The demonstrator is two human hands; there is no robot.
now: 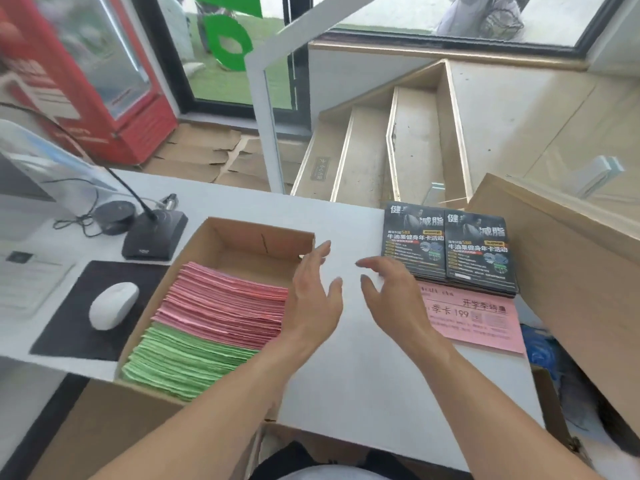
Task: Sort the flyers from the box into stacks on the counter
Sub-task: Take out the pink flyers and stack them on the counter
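A cardboard box [221,233] sits on the white counter [363,382]. It holds a stack of pink flyers [228,303] and a stack of green flyers [183,362]; its far part is bare. Two stacks of black flyers [446,247] lie side by side at the counter's right. A pink flyer [478,320] lies flat just in front of them. My left hand [315,299] hovers over the box's right wall, fingers straight, holding nothing. My right hand [391,292] floats over the counter left of the pink flyer, fingers loosely spread and empty.
A white mouse [112,304] rests on a black pad [93,310] left of the box. A desk microphone base [156,233] and cables stand behind it. A large cardboard panel [568,271] leans at the right. Beyond the counter are stairs and a red fridge [86,74].
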